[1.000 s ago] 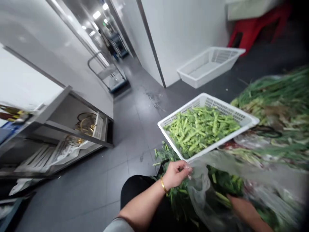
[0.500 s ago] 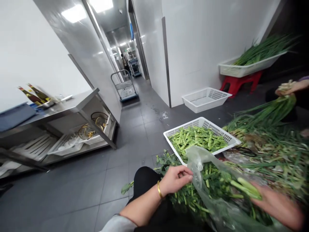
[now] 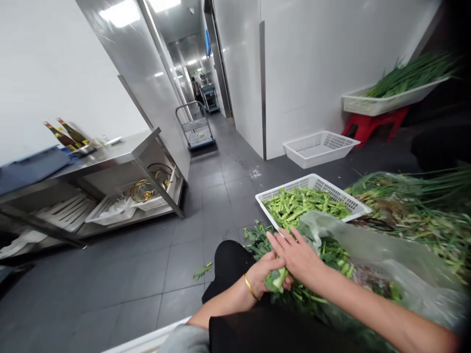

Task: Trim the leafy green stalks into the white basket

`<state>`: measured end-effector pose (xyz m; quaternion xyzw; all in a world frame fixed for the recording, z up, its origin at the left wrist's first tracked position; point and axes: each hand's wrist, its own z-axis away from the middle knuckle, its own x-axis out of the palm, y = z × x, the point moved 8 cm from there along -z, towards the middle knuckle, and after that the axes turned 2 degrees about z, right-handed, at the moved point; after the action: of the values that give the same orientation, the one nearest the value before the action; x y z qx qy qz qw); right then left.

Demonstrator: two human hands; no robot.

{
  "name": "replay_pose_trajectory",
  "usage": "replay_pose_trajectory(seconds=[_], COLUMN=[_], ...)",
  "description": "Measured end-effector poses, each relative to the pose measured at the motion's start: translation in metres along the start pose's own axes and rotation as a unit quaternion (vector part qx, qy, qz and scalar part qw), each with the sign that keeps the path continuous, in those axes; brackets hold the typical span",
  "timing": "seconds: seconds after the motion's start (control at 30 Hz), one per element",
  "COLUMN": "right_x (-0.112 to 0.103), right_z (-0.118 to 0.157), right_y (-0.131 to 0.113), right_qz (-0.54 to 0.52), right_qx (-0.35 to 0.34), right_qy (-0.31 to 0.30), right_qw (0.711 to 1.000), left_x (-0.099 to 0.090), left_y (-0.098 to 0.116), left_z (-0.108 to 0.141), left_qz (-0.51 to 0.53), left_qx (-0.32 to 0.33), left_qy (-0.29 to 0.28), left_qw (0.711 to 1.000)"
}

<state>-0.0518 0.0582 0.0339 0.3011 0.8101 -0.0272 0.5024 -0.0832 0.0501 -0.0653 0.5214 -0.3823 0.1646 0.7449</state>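
Note:
In my left hand, which wears a gold bangle, is a pale green vegetable stalk; the fingers are curled round it. My right hand lies across the left one, its fingers stretched out flat and its thumb hidden. Below and to the right of both hands is an open clear plastic bag with more leafy green stalks inside. Just beyond the hands stands a white basket holding a heap of trimmed green stalks. Loose leaves lie beside my knee.
Scallions spread over the floor at right. A white basket sits by the wall, near a red stool bearing a basket of long greens. At left is a steel table; a platform trolley stands in the corridor.
My right hand has come left from the bag to my left hand, and the stalk it held is now in my left hand. The other person's hand at the right is out of view.

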Motion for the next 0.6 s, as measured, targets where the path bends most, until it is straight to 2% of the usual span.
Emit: replay_pose_trajectory(seconds=[0.1,0.23,0.3,0.4,0.5,0.57,0.6], right_x=[-0.004,-0.029,-0.038,-0.045,-0.055,-0.067,-0.071], right_z=[-0.004,0.007,0.018,0.037,0.054,0.062,0.066], right_y=[0.010,0.027,0.039,0.056,0.075,0.093,0.106], right_qz=[-0.007,-0.088,-0.122,-0.166,-0.223,-0.267,-0.288], right_qx=[-0.015,-0.093,-0.092,-0.059,-0.009,0.063,0.131], right_qy=[-0.035,-0.092,-0.125,-0.170,-0.186,-0.140,-0.098], right_qw=[0.999,0.988,0.980,0.969,0.957,0.951,0.944], left_x=[0.006,0.024,0.030,0.036,0.039,0.041,0.041], left_y=[0.006,0.008,0.007,0.004,0.004,0.004,0.005], left_z=[-0.001,-0.008,-0.012,-0.019,-0.026,-0.030,-0.032], left_qz=[-0.013,-0.094,-0.144,-0.214,-0.262,-0.246,-0.229], left_qx=[0.016,-0.041,-0.070,-0.091,-0.077,-0.065,-0.055], left_qy=[-0.003,-0.043,-0.058,-0.070,-0.051,-0.027,-0.011], left_qw=[1.000,0.994,0.985,0.970,0.961,0.967,0.972])
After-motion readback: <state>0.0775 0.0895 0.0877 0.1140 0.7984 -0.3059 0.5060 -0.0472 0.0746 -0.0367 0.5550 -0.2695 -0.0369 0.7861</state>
